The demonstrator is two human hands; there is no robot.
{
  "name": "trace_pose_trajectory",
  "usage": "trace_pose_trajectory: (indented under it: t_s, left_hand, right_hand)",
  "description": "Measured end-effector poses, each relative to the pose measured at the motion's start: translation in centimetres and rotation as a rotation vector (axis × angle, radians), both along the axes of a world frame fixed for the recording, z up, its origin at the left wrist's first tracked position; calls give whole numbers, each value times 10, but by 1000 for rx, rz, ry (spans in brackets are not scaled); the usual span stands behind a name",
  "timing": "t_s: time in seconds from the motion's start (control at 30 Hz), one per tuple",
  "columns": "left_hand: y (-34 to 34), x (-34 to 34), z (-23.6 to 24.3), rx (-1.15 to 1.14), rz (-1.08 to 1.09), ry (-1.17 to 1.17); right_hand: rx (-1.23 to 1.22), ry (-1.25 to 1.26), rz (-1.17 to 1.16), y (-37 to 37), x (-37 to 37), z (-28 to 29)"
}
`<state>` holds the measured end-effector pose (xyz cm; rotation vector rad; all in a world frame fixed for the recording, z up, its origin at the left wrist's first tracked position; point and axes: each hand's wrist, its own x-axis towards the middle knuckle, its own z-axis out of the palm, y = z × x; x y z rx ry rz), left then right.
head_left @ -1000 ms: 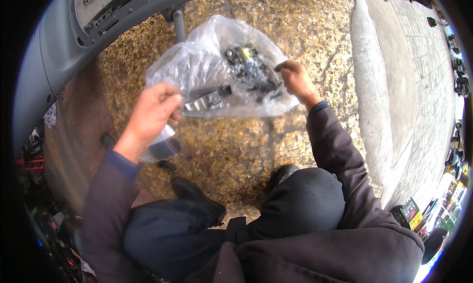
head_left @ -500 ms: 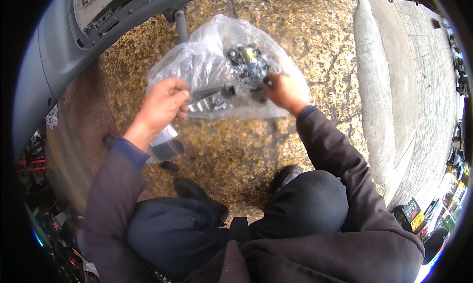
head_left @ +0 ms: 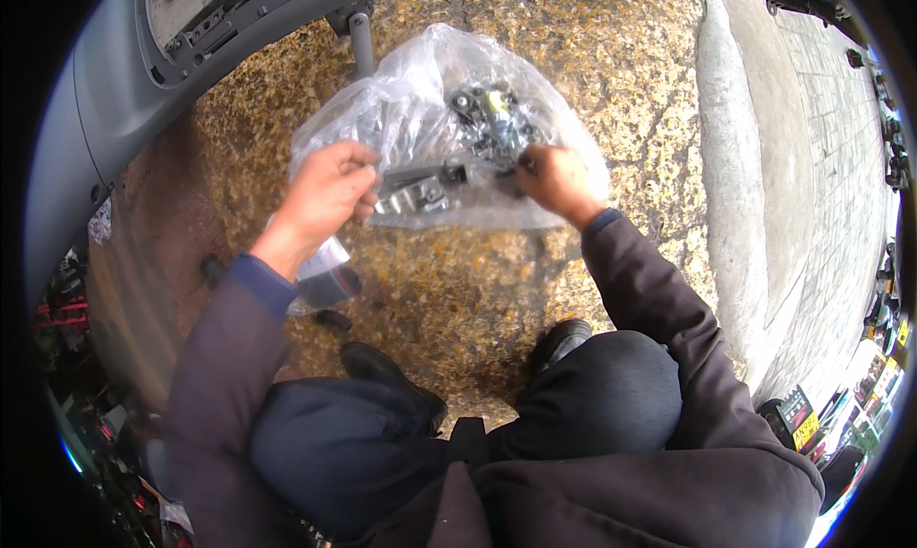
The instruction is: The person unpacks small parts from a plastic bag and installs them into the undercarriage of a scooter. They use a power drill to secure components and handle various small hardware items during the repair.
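Note:
A large clear plastic bag [head_left: 406, 75] lies on the ground in front of me. Through its film show several small dark parts with a yellow-green piece [head_left: 499, 102] among them. Nearer me in the bag is a flat silver-and-black metal part [head_left: 413, 197]. At the bag's near left edge is my left hand [head_left: 332, 187], its fingers curled and pinched against the film. My right hand [head_left: 562, 183] is over the bag's right side, thumb and fingers closed beside the dark parts. What sits between those right fingertips is hidden.
A smaller clear packet [head_left: 325, 279] with a dark item lies below my left wrist, and a small black piece [head_left: 332, 320] is beside it. Grey vehicle panelling [head_left: 124, 109] curves across the upper left. At the right runs a concrete kerb [head_left: 731, 166].
The whole view has shifted slightly to the right. My left fingers have lifted a little along the bag's edge. The right hand stays in place over the bag.

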<state>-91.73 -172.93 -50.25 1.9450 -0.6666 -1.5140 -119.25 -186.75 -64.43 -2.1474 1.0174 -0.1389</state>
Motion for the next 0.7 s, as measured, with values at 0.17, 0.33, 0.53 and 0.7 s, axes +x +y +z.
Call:
trace_pose_trajectory:
  t_s: [0.17, 0.33, 0.53, 0.7]
  left_hand:
    - [-14, -3, -10, -34, -8, -1]
    - [-18, -6, -16, -120, 33, 16]
    - [-11, 1, -8, -54, 14, -44]
    - [-4, 1, 0, -39, 25, -47]
  right_hand:
    - [6, 26, 16, 4, -5, 6]
    - [25, 48, 3, 4, -11, 12]
    - [12, 48, -10, 1, -12, 10]
    - [-97, 85, 20, -5, -11, 7]
